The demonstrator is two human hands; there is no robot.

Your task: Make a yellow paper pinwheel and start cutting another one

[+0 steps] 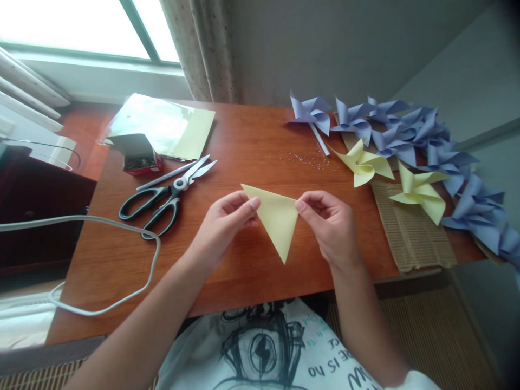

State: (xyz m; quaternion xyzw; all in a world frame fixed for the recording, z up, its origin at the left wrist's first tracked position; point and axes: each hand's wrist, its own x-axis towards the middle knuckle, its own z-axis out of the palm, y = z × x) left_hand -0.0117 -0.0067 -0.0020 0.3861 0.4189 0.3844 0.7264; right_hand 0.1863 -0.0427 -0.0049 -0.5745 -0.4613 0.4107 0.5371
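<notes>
A yellow piece of paper (278, 216), folded into a triangle, is held over the wooden table with its long point toward me. My left hand (227, 222) pinches its left edge between thumb and fingers. At the upper right corner, my right hand (327, 225) has the paper between thumb and forefinger. Left of my left hand lie black-handled scissors (174, 192), blades partly apart and pointing away. To the right of my right hand, a yellow paper pinwheel (420, 189) rests on a sheet of corrugated cardboard (410, 233), with another yellow pinwheel (363, 163) just behind.
Several purple pinwheels (394, 135) line the table's right side; one (311, 114) has a white stick. Tiny beads (306, 161) lie scattered. Behind the scissors are a thin stick (160, 177), a small red box (140, 160) and yellow sheets (195, 132). A white cable (156, 254) loops over the left edge.
</notes>
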